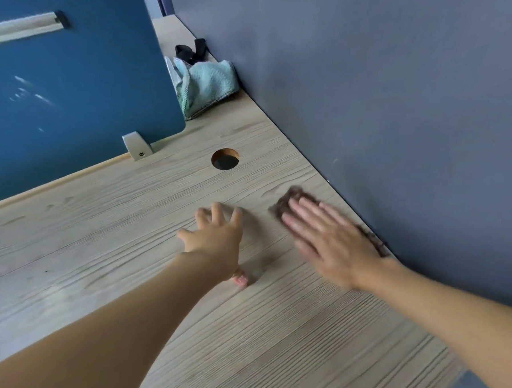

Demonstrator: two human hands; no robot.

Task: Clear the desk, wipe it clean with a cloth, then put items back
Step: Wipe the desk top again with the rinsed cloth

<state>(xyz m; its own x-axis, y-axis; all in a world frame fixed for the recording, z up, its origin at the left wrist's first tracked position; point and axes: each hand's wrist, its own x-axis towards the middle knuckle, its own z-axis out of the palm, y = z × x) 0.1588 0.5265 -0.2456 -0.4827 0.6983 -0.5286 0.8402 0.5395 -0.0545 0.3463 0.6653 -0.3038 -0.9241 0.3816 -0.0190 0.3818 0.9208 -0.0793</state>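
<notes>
The light wood-grain desk (103, 245) fills the view. My right hand (326, 236) lies flat, fingers together, pressing a brown cloth (285, 202) onto the desk close to the grey wall; the hand is motion-blurred and the cloth shows only past the fingertips and by the wrist. To its left, my left hand (217, 236) rests on the bare desk with fingers spread and nothing in it.
A round cable hole (225, 159) lies beyond the hands. A blue divider panel (76, 89) on a metal bracket (137, 146) borders the desk's far side. A pale green towel (205, 86) and a black strap (192, 50) sit in the far corner by the grey wall (401, 112).
</notes>
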